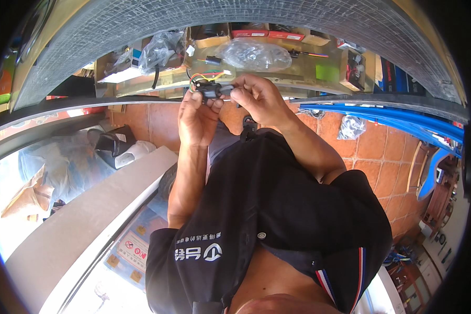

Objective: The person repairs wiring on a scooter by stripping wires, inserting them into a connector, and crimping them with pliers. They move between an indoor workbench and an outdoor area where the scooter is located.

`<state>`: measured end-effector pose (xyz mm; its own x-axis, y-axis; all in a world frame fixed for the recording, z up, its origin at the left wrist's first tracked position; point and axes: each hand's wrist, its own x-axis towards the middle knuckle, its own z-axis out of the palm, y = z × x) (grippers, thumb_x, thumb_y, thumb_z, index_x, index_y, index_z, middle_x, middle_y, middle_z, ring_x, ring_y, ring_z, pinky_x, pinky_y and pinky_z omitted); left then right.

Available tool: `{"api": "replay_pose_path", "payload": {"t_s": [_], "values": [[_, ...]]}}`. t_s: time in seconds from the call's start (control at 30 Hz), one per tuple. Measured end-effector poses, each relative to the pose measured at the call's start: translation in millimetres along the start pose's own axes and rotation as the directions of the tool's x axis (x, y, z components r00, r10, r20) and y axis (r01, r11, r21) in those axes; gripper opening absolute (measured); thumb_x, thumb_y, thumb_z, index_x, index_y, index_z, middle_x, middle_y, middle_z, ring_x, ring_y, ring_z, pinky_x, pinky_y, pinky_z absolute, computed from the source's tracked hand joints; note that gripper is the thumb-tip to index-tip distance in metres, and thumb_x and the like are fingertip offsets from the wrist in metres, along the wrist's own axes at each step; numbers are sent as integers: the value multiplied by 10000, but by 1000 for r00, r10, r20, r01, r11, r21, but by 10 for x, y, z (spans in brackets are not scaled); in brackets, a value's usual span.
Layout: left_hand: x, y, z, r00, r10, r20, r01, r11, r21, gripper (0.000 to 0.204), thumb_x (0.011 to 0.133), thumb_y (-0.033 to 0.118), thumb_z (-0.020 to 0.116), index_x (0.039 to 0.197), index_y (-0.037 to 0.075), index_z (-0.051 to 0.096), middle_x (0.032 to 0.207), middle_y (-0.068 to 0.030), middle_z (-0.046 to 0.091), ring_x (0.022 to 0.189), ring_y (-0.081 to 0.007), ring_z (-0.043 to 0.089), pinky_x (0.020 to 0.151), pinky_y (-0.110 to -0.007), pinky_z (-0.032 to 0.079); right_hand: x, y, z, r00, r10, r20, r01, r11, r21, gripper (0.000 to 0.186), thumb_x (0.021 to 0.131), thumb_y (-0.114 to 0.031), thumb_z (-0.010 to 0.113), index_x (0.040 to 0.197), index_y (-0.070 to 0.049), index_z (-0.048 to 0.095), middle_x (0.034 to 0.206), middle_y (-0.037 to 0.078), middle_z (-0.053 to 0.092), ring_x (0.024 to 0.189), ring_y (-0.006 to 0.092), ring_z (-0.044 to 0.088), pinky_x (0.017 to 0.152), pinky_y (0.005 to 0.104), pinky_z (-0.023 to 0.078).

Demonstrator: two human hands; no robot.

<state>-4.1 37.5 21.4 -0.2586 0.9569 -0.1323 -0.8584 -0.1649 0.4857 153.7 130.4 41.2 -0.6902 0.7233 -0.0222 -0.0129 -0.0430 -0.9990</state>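
Up in front of me, at the shelf's near edge, both hands are together on a small black cylindrical part point(208, 91). Thin red, yellow, green and black wires point(200, 77) loop out of it, ending in a pale plug point(226, 73). My left hand point(196, 118) is closed around the part's body, thumb on top. With thumb and forefinger, my right hand point(259, 102) pinches a dark grey piece point(227, 90) at the part's right end. Whether that piece is separate or joined, I cannot tell.
Behind my hands, the shelf point(311, 81) carries a clear plastic bag point(254, 55), a dark cylinder point(213, 60), a wired connector point(298, 53) and several small boxes point(353, 69). Blue racking point(382, 118) stands at the right. A bagged item point(351, 127) lies on the tiled floor.
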Motion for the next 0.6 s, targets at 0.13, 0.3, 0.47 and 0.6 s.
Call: {"api": "replay_pose_path", "payload": {"t_s": [0.13,0.3,0.47,0.6], "values": [[12,-9,-159,991,-94,-98,62,956,-286,386,867,211,611,1191,11,550,1060,-127,642,889,-266,613,800,-345,521,-22,34,10,982,-185,41,179,975,129,343,889,-183,661,1146,14,549,935,32,594,835,94,544,742,257,461],[12,-18,-200,989,-148,-29,125,911,-393,363,858,198,609,1162,5,561,1041,-148,644,924,-259,608,801,-350,522,-46,-32,-12,976,-204,76,207,978,-34,395,850,-161,707,1169,6,547,965,39,600,891,116,576,790,269,478],[6,-42,-80,993,-88,-81,59,952,-301,349,853,196,616,1164,50,554,1036,-119,649,882,-244,637,770,-345,541,-4,-98,103,934,-355,20,356,930,-96,413,786,-164,757,1133,-14,591,948,56,645,857,141,622,756,291,505],[-11,-51,9,996,-37,-84,26,991,-128,359,857,190,614,1176,50,529,1033,-103,636,888,-219,629,761,-338,538,5,-135,155,951,-309,-3,306,942,-139,315,797,-128,734,1082,-50,624,947,72,653,872,173,637,788,319,515]]}}
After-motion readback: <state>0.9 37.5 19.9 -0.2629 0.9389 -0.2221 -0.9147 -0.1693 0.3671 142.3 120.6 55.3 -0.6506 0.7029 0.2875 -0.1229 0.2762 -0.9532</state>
